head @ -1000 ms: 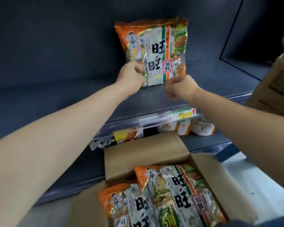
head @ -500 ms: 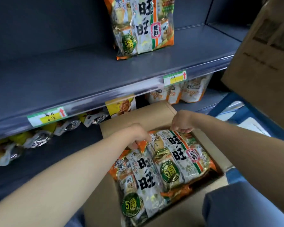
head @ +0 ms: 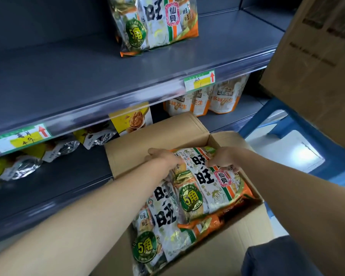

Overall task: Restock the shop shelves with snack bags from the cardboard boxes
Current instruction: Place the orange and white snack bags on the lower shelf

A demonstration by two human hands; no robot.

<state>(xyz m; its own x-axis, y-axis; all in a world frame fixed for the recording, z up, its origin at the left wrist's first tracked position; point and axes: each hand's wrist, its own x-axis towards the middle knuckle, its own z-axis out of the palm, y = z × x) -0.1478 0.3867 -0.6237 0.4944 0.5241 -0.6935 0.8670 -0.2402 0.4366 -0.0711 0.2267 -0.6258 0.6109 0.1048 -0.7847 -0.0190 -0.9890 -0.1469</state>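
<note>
Both hands, left hand [head: 163,157] and right hand [head: 224,159], grasping top edge of upper snack bag [head: 209,182] inside open cardboard box [head: 157,136], second bag [head: 159,226] just beside it.

Two hands are in the box: the left hand [head: 163,157] and the right hand [head: 224,158] both grip one snack bag [head: 207,184] by its top end. At least two more like it lie under that grip, a second bag [head: 163,222] and an orange bag [head: 205,224]. One shelf bag [head: 157,22] stands well above the grip.

I count two cardboard boxes: the open box [head: 159,134] around the grip and a tall box [head: 317,66] up to its right. Beyond the grip are two price labels [head: 21,136] [head: 199,80], three peanut pouches [head: 176,103] [head: 199,102] [head: 224,98] and one walnut pouch [head: 132,118]. The foil packets [head: 96,136] are too crumpled to count.
</note>
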